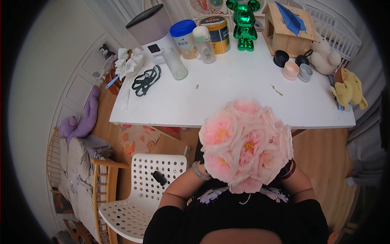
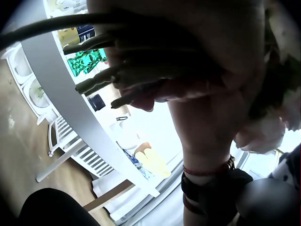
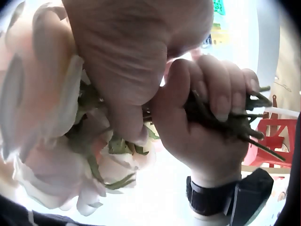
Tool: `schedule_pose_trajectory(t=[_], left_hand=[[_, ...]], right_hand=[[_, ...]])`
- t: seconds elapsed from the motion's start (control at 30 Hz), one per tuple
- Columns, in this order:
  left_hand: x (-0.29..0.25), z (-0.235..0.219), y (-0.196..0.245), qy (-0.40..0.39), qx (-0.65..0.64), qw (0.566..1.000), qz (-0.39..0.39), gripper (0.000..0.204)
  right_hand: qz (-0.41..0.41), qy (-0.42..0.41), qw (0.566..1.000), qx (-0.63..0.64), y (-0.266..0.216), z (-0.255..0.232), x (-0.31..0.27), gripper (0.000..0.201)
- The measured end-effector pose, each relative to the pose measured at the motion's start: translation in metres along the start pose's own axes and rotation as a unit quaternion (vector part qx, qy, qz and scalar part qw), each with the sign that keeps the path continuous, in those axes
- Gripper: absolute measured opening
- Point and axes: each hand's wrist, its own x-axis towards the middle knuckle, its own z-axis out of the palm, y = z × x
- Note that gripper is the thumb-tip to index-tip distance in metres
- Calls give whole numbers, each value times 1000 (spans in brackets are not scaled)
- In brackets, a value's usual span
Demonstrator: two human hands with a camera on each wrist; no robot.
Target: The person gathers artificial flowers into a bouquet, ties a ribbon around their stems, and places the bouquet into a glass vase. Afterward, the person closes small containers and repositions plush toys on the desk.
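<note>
A: Where is the bouquet point(image 1: 245, 148) sitting, and what is holding it?

B: It is being held before the person's black shirt point(image 1: 243, 215), its pink blooms point(image 3: 42, 99) overlapping the near edge of the bench point(image 1: 227, 89) in the head view. The left hand point(image 3: 218, 94) is gripping the stems point(image 3: 244, 129) in one narrow bunch. The right hand point(image 3: 131, 61) is holding just below the blooms, its thumb lying over the stems; its other fingers are mostly hiding.

A: So what could be going wrong?

B: If either grip were loosening, I'd be expecting thin stems to be sliding and heads to be tipping out of that dome. Hard squeezing could be crushing the leaves. A careless swing could be brushing petals on the near edge; I'm not managing to judge that gap.

A: What are the wrist views adding?

B: Plenty. From above, the blooms are covering nearly all of both hands. The right wrist view is showing the left hand's fingers. The left wrist view is showing uneven stem ends, with one longer stem point(image 2: 59, 22) standing apart, which could be snagging. Only the head view is showing the dark strap point(image 1: 145, 81) lying near the bench's left edge.
</note>
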Motion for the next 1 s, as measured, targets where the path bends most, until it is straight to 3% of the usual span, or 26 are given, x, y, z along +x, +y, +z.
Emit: schedule_pose_trajectory(t=[0.17,0.23,0.27,0.47,0.5,0.57,0.6,0.67,0.73,0.8,0.83,0.9,1.0], left_hand=[[7,6,8,-32,143,987,69,61],[2,9,-11,-14,-145,987,-62,72],[0,8,-16,-13,-145,987,-62,72],[19,-13,-26,-219,-32,975,-35,73],[21,-19,-22,-221,-33,974,-34,73],[26,-39,9,-193,57,966,-163,52],[24,-48,16,-104,104,969,-199,41],[27,-60,35,95,178,966,-161,25],[33,-62,55,140,173,968,-119,33],[42,-56,77,92,177,978,63,53],[44,-51,81,91,179,978,65,53],[46,-40,82,-49,252,964,71,75],[43,-36,68,-100,309,945,51,83]], right_hand=[[0,14,1000,0,1,9,9,68],[4,17,1000,-1,3,19,28,68],[5,19,1000,-1,0,17,29,68],[4,32,999,-3,-10,16,41,68],[2,36,999,-4,-6,9,16,68],[-2,43,999,-7,-18,13,45,68],[-4,47,999,-7,-17,5,24,68],[-2,52,999,-7,-16,-2,8,68],[5,53,999,-5,-13,2,10,68],[6,53,999,-5,-7,7,7,68],[5,53,999,-5,-7,13,18,68],[2,58,998,-5,-6,13,12,68],[-2,70,998,-8,-10,10,7,67]])
